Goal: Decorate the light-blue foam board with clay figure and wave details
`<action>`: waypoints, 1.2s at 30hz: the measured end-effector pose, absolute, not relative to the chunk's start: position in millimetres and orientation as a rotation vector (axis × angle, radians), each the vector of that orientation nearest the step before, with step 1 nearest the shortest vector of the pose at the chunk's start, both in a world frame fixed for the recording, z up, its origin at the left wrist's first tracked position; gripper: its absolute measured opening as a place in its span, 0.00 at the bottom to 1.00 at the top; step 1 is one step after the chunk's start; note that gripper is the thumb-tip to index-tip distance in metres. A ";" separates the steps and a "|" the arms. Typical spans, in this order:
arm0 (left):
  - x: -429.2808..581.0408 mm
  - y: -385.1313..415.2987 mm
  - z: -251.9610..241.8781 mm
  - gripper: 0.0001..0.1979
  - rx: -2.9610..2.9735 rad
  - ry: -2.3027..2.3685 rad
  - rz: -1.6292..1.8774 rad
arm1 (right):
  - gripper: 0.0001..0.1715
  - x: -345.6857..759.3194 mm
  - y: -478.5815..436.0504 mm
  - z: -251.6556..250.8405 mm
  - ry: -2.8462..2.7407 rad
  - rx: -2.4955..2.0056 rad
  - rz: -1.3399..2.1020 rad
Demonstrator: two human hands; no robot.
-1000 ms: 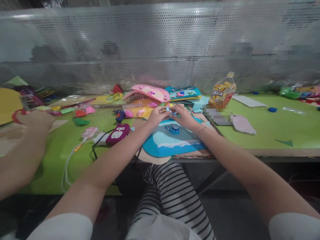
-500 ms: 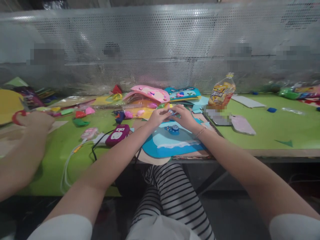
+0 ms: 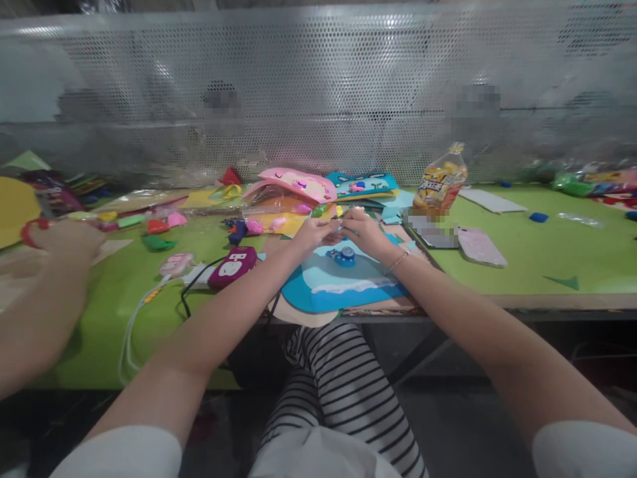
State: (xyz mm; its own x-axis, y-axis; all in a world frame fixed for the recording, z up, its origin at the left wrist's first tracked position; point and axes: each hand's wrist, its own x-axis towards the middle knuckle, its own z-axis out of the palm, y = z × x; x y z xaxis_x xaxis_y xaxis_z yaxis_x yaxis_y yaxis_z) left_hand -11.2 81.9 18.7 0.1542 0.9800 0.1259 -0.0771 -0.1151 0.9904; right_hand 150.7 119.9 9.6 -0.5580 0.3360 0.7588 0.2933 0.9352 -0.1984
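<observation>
My left hand [image 3: 316, 234] and my right hand [image 3: 364, 230] meet over the far part of a blue craft sheet [image 3: 298, 297]. Their fingers are closed and touch at the tips. Whatever is between them is too small or hidden to name. Just below my fingers, a small blue snail-like clay figure [image 3: 344, 256] with a round coiled part lies on the sheet's light-blue area. A wavy white strip [image 3: 348, 288] runs along the sheet's near side.
Behind my hands lie a pink decorated piece [image 3: 301, 184] and a teal one [image 3: 365, 187]. A snack bag [image 3: 442, 182] and a pink phone [image 3: 481, 247] sit to the right. Left are a purple device [image 3: 233, 267], cables, clay lumps and another person's hand [image 3: 74, 242] with red scissors [image 3: 34, 232].
My fingers have shifted slightly, and the bluish bit seen between them before is now hidden. The other person's hand has moved a little left. The snail-like figure stays in place.
</observation>
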 end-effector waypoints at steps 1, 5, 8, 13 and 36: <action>-11.9 82.6 18.8 0.21 1.326 0.974 1.217 | 0.17 150.6 120.7 9.1 -2.179 -0.443 0.066; -13.5 84.8 19.5 0.18 1.324 0.955 1.259 | 0.14 149.5 122.8 7.2 -2.073 -0.471 0.114; -13.6 85.3 19.4 0.16 1.286 0.960 1.285 | 0.11 148.8 121.0 8.0 -2.044 -0.547 0.155; -12.8 84.9 19.8 0.14 1.220 0.962 1.327 | 0.12 148.3 123.6 8.2 -1.990 -0.642 0.229; -8.7 81.8 19.7 0.12 1.183 0.955 1.309 | 0.12 147.9 124.6 8.6 -1.969 -0.684 0.400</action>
State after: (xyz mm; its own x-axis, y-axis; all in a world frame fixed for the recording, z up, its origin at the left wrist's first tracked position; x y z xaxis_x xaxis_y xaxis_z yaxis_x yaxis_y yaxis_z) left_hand -8.7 81.8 19.7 0.0729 0.9906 0.1153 -0.1924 -0.0995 0.9763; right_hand 147.9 124.6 8.6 -0.3656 0.6160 0.6977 0.2951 0.7877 -0.5408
